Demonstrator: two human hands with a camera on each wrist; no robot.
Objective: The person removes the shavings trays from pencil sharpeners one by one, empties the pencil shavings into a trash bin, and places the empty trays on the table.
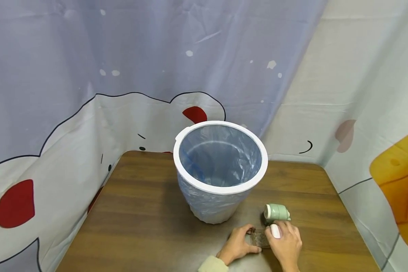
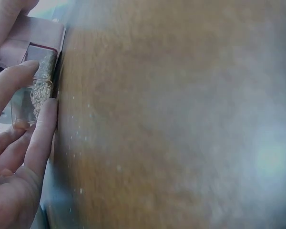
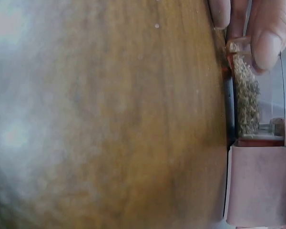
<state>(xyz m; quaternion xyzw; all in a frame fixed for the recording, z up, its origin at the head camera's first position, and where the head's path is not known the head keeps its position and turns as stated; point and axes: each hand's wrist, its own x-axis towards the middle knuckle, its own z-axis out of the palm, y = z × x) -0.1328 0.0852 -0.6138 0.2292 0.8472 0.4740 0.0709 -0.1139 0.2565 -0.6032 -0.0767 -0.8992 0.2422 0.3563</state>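
Between the thumb and fingers of my left hand (image 1: 237,243) is a small clear box (image 1: 258,238), low over the wooden table. It holds a heap of brown, shaving-like bits, seen in the right wrist view through its clear wall. The box joins a pink casing (image 3: 262,186), which has a pale, rounded top in the head view. My right hand (image 1: 287,241) grips that casing from the right side. In the left wrist view, left fingertips (image 2: 47,112) press against the box's clear walls. Most of my right hand lies outside the right wrist view.
A small mint-green object (image 1: 277,212) with a round white end lies just beyond my right hand. Behind my left hand stands a bin (image 1: 210,207) with a white rim and translucent liner. The wooden table (image 1: 132,226) meets patterned curtains (image 1: 139,49) at back and sides.
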